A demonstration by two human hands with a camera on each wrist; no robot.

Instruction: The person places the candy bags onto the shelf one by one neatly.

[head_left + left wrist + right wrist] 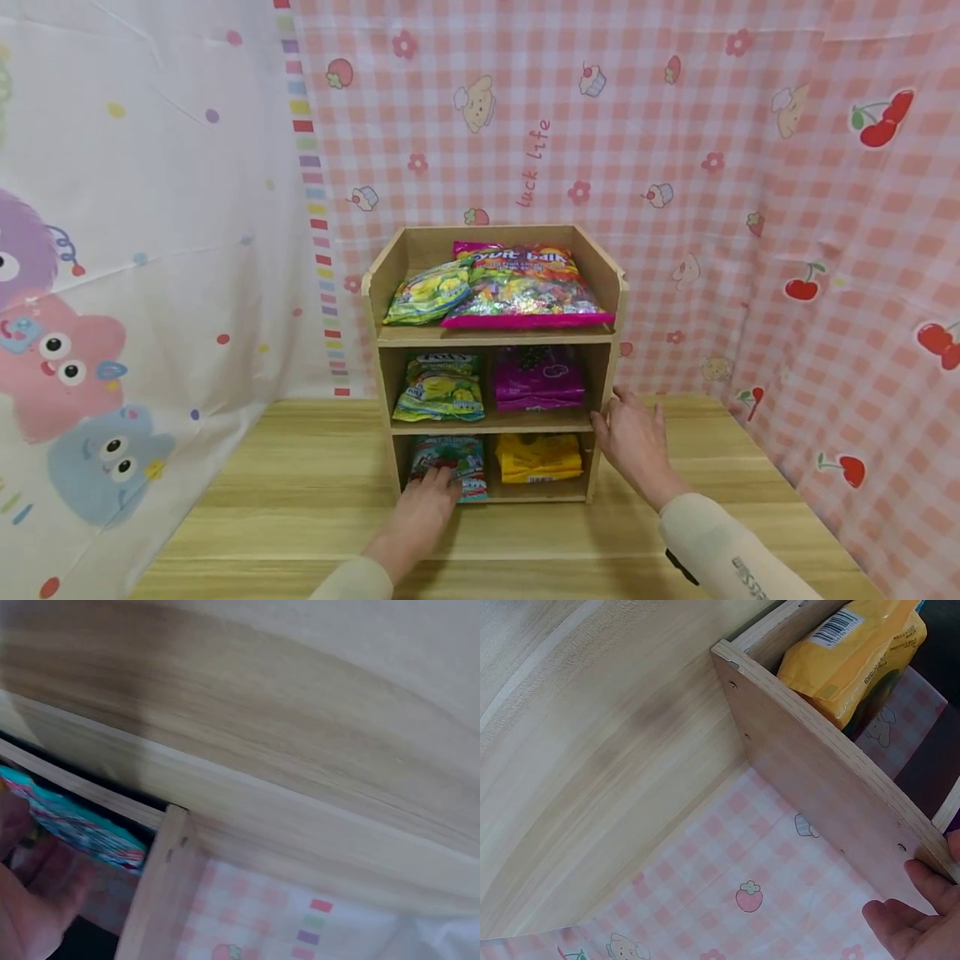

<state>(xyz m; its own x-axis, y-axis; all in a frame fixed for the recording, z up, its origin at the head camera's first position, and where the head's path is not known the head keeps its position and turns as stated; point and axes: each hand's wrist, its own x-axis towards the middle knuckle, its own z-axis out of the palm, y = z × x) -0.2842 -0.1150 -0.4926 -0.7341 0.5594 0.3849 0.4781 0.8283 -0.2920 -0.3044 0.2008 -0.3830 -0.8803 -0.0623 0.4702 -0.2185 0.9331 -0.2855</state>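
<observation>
A small wooden shelf (495,337) with an open top and two tiers of compartments stands on the table. My left hand (426,510) reaches into the bottom left compartment, its fingers on a teal candy bag (471,467). That bag's striped edge (90,836) shows beside the hand in the left wrist view, with the thumb away from it. My right hand (633,433) holds the shelf's right side panel (817,757) at its front edge, thumb at the edge and a finger against the outer face. The other fingers stand off the wood.
A yellow bag (538,458) lies bottom right. Above are a yellow-green bag (441,388) and a purple bag (538,383). The top holds a large fruit candy bag (528,287) and a smaller green one (431,292). Patterned cloth (480,150) hangs behind the wooden table (300,500).
</observation>
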